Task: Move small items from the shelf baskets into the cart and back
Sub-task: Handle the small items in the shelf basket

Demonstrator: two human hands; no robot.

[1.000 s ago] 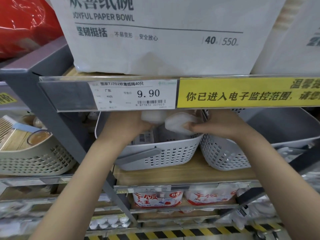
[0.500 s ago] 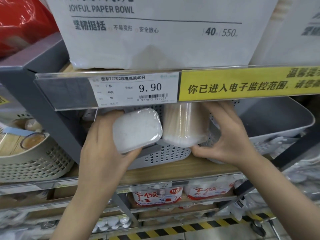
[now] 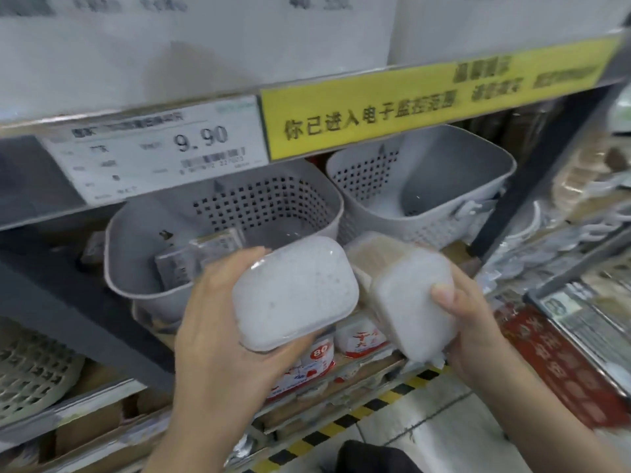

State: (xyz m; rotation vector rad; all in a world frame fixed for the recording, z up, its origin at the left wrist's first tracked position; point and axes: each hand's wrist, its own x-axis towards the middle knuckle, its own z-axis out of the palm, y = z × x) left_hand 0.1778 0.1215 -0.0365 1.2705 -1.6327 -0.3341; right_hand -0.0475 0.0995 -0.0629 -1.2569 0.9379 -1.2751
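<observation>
Right now your left hand (image 3: 218, 322) grips a white rounded box (image 3: 295, 291), fingers curled under its lower edge and thumb up along its left side, holding it in front of the shelf, below and nearer than the left basket (image 3: 136, 254). Your right hand (image 3: 478, 322) holds a second clear tub (image 3: 409, 298), thumb pressed on its near face and fingers wrapped behind; its far part shows pale tan contents, too blurred to name. The two containers sit side by side, almost touching, both out of the baskets. The left basket is grey with a perforated back wall, and a few small flat packets (image 3: 191, 261) stand inside it near the front. The right basket (image 3: 454, 172), just beside it, shows bare grey walls and floor. Above both runs the shelf edge with a white price tag (image 3: 153, 155) reading 9.90 and a yellow sign (image 3: 426, 104) to its right. A yellow-and-black striped strip (image 3: 375, 404) crosses the floor below.
</observation>
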